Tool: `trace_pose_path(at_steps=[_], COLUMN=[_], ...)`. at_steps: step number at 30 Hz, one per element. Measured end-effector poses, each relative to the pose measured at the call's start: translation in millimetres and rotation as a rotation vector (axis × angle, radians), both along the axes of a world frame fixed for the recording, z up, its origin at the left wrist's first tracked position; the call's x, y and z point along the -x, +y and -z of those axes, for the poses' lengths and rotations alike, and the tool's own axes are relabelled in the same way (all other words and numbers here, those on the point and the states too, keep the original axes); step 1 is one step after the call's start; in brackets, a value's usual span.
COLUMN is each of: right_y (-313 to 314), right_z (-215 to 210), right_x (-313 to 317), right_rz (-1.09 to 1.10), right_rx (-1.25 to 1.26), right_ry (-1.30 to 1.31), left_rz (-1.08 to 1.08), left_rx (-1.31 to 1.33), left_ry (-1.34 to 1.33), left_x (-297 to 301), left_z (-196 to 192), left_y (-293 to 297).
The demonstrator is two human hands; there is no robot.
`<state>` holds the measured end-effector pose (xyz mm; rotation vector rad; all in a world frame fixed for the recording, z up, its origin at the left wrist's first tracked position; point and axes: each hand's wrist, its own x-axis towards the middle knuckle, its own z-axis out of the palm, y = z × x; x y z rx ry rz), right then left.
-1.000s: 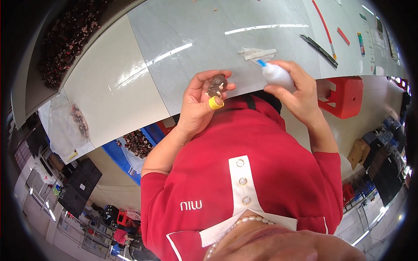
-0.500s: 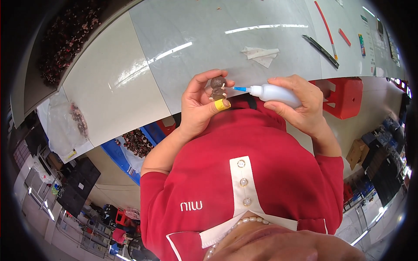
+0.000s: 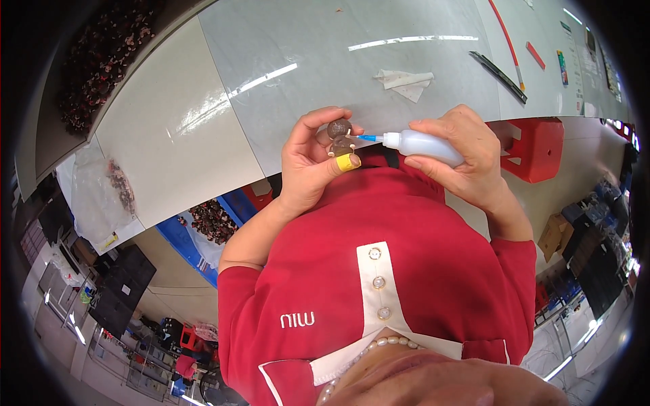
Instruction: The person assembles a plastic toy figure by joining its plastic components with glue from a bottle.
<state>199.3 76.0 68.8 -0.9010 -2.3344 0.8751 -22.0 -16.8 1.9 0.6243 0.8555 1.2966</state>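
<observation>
Left hand (head view): the left hand (image 3: 305, 162) was kept half curled; a brown two-lobed piece (image 3: 340, 128) was pinched between fingers and thumb, yellow band (image 3: 348, 162) wrapped on thumb.
Piece: was held up at the table's near edge, small pale bits seen on its side.
Right hand: the right hand (image 3: 467, 152) was closed round a white squeeze bottle (image 3: 428, 147), thumb and fingers parted by its width.
Blue tip (image 3: 368, 138): was aimed left at the piece; contact could not be told.
Table (image 3: 305, 40): crumpled white tissue (image 3: 406, 82) was left inward from near edge; black slim tools (image 3: 499, 77) and red-handled brush (image 3: 504, 31) were laid toward right end.
Below near edge: blue crate (image 3: 181, 245) was seen left, red stool (image 3: 545, 149) right.
</observation>
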Motion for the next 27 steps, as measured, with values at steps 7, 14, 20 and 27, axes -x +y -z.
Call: trace_pose_path(at_steps=[7,14,20,27], right_y=[-0.3,0.4,1.3,2.3], right_z=[-1.7,-3.1,-5.1,-8.5], right_x=[1.1,2.4,3.5,4.5], right_rz=[-0.005,-0.013,-0.024,-0.026], right_rx=[-0.011,-0.013,-0.024,-0.050], right_ry=[-0.006,-0.012,-0.019,-0.022], left_rz=[0.000,0.003,0.009,0.013], left_rx=[0.008,0.006,0.006,0.014], left_ry=[-0.012,-0.013,-0.002,-0.020], left_x=[-0.2,-0.2,0.0,-0.3], left_z=[0.3,0.9,2.0,2.3], left_y=[-0.3,-0.2,-0.6,-0.2])
